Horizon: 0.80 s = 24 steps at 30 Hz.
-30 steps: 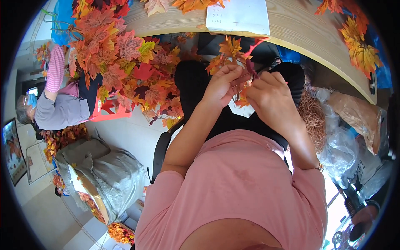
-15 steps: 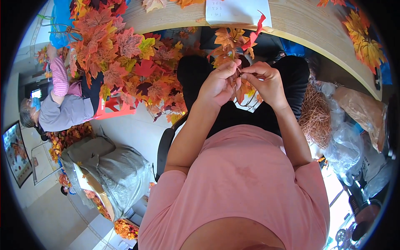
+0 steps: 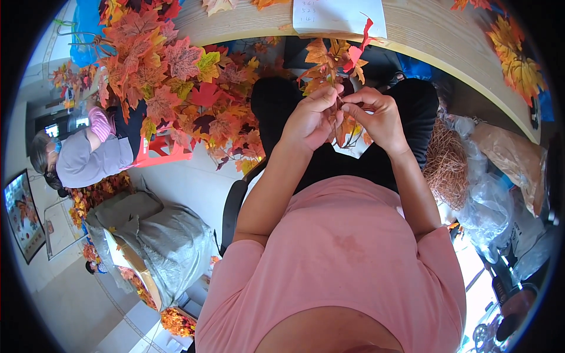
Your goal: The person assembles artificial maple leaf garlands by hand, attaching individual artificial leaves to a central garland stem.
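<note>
Above my lap, both hands meet at an artificial maple leaf garland (image 3: 318, 54) with orange, red and dark leaves. My left hand (image 3: 313, 116) has its fingers closed around the garland's stem. Beside it, my right hand (image 3: 376, 117) pinches the same garland between thumb and fingertips, just right of the left fingers. The exact spot they grip is partly hidden by the fingers. Some leaves stick up beyond my hands toward the table edge, and others hang below them.
A curved wooden table (image 3: 247, 25) lies ahead, bearing a white paper pad (image 3: 338, 17). Thick maple leaf garlands (image 3: 182, 82) hang at the left. Brown wiry strands (image 3: 442, 165) and plastic bags (image 3: 485, 206) lie right. A masked person (image 3: 88, 153) sits far left near a red stool (image 3: 165, 152).
My hands stay nearly in place on the garland, with only a slight shift. The person at the left has lowered a raised arm and leaned forward.
</note>
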Each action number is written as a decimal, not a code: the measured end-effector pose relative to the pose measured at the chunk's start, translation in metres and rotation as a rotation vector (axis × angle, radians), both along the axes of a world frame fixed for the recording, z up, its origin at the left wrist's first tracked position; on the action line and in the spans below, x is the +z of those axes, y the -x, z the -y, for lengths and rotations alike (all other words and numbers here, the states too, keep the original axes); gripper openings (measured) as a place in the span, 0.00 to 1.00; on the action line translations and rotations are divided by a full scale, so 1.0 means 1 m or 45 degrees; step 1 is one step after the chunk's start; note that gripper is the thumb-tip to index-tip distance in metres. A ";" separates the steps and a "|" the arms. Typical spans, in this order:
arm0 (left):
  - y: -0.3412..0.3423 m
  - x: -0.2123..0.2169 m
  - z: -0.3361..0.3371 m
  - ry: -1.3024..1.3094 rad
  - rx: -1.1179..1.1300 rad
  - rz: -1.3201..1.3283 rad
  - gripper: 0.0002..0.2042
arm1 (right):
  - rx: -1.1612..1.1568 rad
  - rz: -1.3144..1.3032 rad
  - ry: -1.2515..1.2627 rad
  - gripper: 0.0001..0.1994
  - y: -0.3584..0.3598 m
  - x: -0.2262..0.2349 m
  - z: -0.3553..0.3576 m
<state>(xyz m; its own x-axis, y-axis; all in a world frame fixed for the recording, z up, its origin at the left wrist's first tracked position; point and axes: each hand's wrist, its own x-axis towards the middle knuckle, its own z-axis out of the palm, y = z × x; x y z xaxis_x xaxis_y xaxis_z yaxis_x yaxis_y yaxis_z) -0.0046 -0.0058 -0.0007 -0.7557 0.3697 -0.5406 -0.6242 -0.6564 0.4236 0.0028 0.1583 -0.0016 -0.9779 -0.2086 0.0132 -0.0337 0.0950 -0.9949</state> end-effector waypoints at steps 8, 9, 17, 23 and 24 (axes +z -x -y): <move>-0.001 0.001 -0.003 0.042 -0.017 -0.025 0.08 | 0.079 0.215 0.156 0.05 0.002 0.010 -0.001; -0.001 0.001 -0.003 0.032 -0.018 -0.024 0.08 | 0.104 0.218 0.174 0.05 0.003 0.011 -0.001; -0.001 0.007 0.003 0.006 -0.024 -0.066 0.08 | 0.072 0.092 0.128 0.05 -0.001 0.008 -0.003; -0.004 0.010 0.000 0.093 -0.006 -0.097 0.08 | 0.052 0.114 0.144 0.05 -0.003 0.006 0.000; -0.004 0.011 -0.001 0.126 0.009 -0.104 0.08 | 0.054 0.120 0.144 0.05 -0.003 0.006 0.000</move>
